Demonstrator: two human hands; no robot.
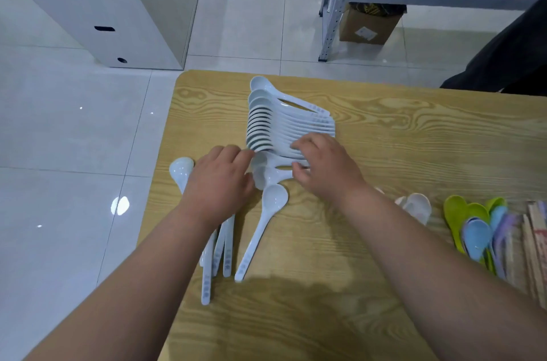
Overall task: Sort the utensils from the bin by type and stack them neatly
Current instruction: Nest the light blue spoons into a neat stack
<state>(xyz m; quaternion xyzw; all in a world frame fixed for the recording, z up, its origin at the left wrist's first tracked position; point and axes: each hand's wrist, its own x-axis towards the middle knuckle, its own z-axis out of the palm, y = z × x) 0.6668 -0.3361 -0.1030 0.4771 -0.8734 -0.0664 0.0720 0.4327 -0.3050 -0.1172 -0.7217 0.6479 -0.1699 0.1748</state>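
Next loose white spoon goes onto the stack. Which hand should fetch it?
Probably left. The loose white spoons lie beside and under the left hand and its forearm. The right hand holds the spoon stack by its handles and would have to let go and cross over.

no legible text on anything

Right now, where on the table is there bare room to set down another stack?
Bare wood lies on the table right of the nested white spoons, beyond the coloured spoons and chopsticks; also along the near edge, below the loose white spoons. Crowded: the middle-left and the right edge.
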